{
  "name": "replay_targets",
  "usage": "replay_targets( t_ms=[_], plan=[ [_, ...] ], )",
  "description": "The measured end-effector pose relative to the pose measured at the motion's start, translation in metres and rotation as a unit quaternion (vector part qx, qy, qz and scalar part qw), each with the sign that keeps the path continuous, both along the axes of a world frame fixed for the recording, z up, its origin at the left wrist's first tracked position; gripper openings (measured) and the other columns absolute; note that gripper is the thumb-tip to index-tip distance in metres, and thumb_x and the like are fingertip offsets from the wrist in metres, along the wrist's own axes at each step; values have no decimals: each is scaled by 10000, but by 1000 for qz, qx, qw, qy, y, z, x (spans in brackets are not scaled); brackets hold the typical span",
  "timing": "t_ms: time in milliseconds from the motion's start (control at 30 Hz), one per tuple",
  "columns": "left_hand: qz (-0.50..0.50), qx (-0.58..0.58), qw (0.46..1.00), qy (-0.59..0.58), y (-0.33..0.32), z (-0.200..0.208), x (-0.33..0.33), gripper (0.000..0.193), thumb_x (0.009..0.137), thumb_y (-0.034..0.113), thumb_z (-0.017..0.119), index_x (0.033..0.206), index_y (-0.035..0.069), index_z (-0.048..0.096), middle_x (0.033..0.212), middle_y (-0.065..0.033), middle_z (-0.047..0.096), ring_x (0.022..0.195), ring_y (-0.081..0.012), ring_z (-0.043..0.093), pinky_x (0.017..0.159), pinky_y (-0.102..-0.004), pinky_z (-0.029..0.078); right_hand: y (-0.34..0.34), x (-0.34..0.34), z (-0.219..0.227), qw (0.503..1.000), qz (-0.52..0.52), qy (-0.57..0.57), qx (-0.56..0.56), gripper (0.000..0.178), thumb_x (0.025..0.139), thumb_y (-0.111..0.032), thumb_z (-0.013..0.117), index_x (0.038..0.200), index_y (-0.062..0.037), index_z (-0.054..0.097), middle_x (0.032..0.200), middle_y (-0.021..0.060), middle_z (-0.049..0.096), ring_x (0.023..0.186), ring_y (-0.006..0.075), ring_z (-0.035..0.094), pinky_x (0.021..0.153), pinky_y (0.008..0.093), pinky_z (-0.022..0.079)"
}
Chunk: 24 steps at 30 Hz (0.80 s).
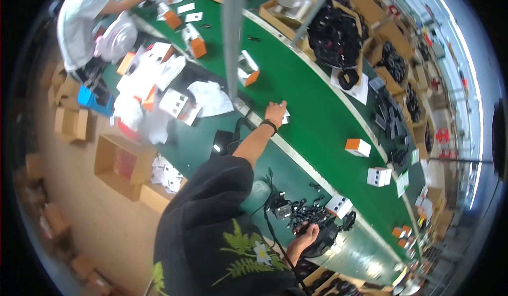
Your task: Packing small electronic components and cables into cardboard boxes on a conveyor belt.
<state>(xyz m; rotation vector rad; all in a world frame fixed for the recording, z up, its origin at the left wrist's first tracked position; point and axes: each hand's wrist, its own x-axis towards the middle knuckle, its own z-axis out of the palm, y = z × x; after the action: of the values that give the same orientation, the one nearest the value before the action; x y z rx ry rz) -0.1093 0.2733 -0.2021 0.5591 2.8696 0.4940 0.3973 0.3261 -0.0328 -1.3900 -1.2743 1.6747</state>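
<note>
The left hand (274, 114) lay over a small white piece (286, 117) on the long green belt (317, 116); the right hand (307, 237), well apart, curled near tangled black cables (308, 211), neither grip discernible.

Belt surface (312, 105): plain green. Shirt (198, 211): black; print shows green fern fronds, white flower. Cables (306, 211): black. Small box (358, 148): orange and white. Stool (95, 101): bright blue. Carton (101, 161): brown.

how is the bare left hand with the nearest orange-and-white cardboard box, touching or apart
Apart: the head view shows green surface between left hand and box.
</note>
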Motion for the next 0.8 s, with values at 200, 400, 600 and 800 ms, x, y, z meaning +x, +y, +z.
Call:
replay_targets(
  t_ms=[200, 400, 600, 800],
  plan=[
    [56, 241, 968, 35, -79, 2, 51, 674, 839, 11, 822, 1446, 163, 572, 1239, -212, 662, 1057, -440, 725, 924, -517, 623, 0, 40, 12, 989, 132, 32, 63, 187, 1164, -304, 613, 1141, -129, 551, 902, 103, 702, 574, 153, 581, 486, 316, 466],
    [121, 617, 771, 102, -139, 191, 170, 500, 865, -16, 809, 1338, 80, 679, 1305, -176, 697, 1178, -408, 710, 1010, -471, 575, 31, 111, 51, 991, 59, -68, 101, 170, 1154, -270, 521, 1148, -111, 580, 890, 55, 687, 635, 132, 552, 521, 326, 374],
    [498, 487, 677, 239, -429, 134, 326, 579, 895, -62, 748, 1446, 32, 598, 1295, -113, 665, 1266, -256, 625, 1135, -387, 488, -10, 62, 82, 972, 174, -118, 106, 275, 1105, -357, 558, 1035, -92, 577, 754, 40, 602, 503, 132, 483, 441, 298, 338],
    [694, 212, 676, 131, -608, -85, 396, 820, 837, 8, 874, 1569, 102, 516, 1519, -186, 615, 1406, -369, 592, 1195, -472, 470, -37, -8, 77, 951, 262, -112, 123, 276, 1141, -410, 616, 1084, -143, 575, 775, 31, 620, 526, 99, 506, 417, 243, 368]
  ],
)
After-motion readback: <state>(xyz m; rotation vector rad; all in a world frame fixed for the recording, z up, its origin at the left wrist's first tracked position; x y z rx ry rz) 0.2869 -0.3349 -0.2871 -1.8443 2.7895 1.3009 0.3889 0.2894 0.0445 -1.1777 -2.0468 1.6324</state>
